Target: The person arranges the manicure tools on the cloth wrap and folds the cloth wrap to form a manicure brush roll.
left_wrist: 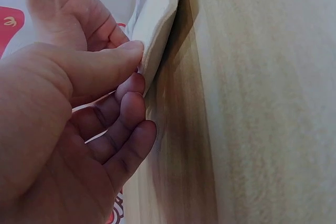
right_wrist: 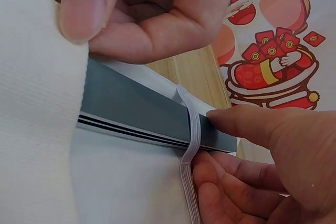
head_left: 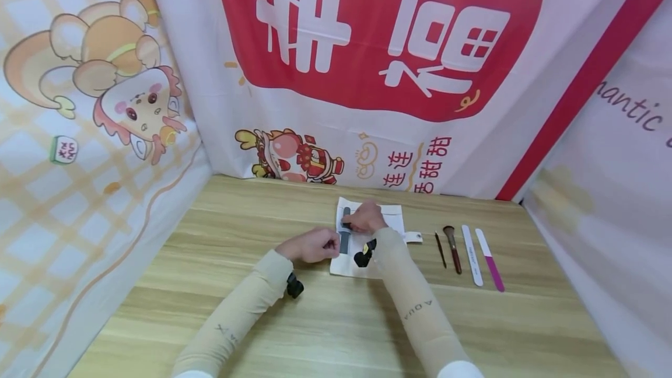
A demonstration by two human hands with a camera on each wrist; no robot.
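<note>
A white fabric pouch [head_left: 349, 266] lies unfolded on the table. A flat grey nail file [right_wrist: 136, 103], with black and white layers along its edge, sits on the pouch's left side. Its lower end goes under a fabric flap [right_wrist: 39, 103], and a white elastic band [right_wrist: 194, 129] crosses it near the far end. My right hand [head_left: 366, 217] pinches that far end between thumb and fingers, just beyond the band. At the pouch's left edge, my left hand [head_left: 314, 245] pinches the flap's border, thumb on top in the left wrist view.
Right of the pouch's snap strap [head_left: 415, 237] lie a thin dark stick [head_left: 440, 249], a brush [head_left: 454, 252], a white nail file [head_left: 472, 255] and a white-and-magenta file [head_left: 491, 264]. Printed cloth walls [head_left: 315, 104] enclose the wooden table [head_left: 325, 331] at the back and sides.
</note>
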